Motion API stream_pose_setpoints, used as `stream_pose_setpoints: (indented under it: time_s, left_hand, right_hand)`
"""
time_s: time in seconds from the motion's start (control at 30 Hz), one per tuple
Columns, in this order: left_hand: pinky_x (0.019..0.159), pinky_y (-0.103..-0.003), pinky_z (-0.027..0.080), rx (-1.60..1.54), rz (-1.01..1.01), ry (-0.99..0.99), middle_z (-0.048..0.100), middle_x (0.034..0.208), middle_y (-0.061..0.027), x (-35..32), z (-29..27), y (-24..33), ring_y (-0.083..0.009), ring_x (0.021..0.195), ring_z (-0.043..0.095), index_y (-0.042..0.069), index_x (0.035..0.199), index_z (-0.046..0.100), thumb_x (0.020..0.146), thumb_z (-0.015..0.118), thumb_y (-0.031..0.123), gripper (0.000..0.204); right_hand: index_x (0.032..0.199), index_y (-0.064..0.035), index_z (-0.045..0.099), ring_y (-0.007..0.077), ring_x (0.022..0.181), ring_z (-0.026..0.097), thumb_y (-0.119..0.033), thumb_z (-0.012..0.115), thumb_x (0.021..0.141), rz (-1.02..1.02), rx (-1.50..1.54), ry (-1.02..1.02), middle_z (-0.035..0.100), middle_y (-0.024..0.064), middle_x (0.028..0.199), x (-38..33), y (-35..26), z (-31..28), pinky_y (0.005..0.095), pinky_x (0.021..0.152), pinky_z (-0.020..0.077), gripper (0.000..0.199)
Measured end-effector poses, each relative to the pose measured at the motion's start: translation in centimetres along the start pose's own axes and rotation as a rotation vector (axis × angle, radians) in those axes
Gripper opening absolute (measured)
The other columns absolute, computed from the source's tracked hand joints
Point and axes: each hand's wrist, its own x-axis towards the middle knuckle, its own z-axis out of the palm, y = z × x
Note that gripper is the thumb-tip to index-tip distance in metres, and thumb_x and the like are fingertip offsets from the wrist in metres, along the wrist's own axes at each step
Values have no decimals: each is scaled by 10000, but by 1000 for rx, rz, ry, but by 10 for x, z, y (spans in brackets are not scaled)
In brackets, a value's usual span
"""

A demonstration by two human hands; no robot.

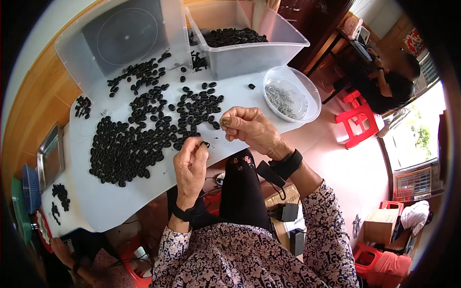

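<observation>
Close over the table's near edge, my left hand (190, 165) is closed, pinching a small black plastic part (205, 144) between thumb and fingertips. My right hand (249, 127) is a little higher and to the right, its thumb and forefinger pressed together; anything between them is too small to make out. Left of both hands spreads a broad heap of small black oval plastic parts (125, 153). To the right of my right hand stands a clear round tub (314, 93) with many thin silvery metal pieces (282, 101) in it. One loose black oval (251, 86) lies near the tub.
A clear plastic bin (254, 60) at the back holds more black parts; another clear container (168, 29) stands on its side. A metal tray (50, 156) and blue basket (30, 187) are at left. A co-worker's hand (62, 252) shows lower left; another person (394, 86) sits far right, near red stools (357, 125).
</observation>
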Motion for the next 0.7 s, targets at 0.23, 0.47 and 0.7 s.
stream_pose_setpoints:
  time_s: [0.23,0.47,0.7]
  left_hand:
    - [596,-191,410,-264,-79,-9,552,749,1,0,2,3,-43,666,501,-5,920,568,917,537,47,60]
    - [556,-195,384,-194,-93,-74,534,689,17,2,4,-1,-39,620,481,11,843,558,910,536,70,92]
    - [618,-205,415,-186,-127,-99,563,744,10,1,1,-3,-54,662,513,9,863,589,908,524,67,98]
  right_hand:
    - [936,4,627,114,776,569,-129,658,908,-25,28,-31,611,41,895,0,42,3,274,715,490,139]
    - [955,-2,619,103,789,572,-88,656,899,-135,39,-62,613,31,896,2,45,6,248,729,487,109]
    - [981,-33,606,75,808,565,-74,655,901,-157,-12,-56,615,1,902,3,45,10,235,731,486,103]
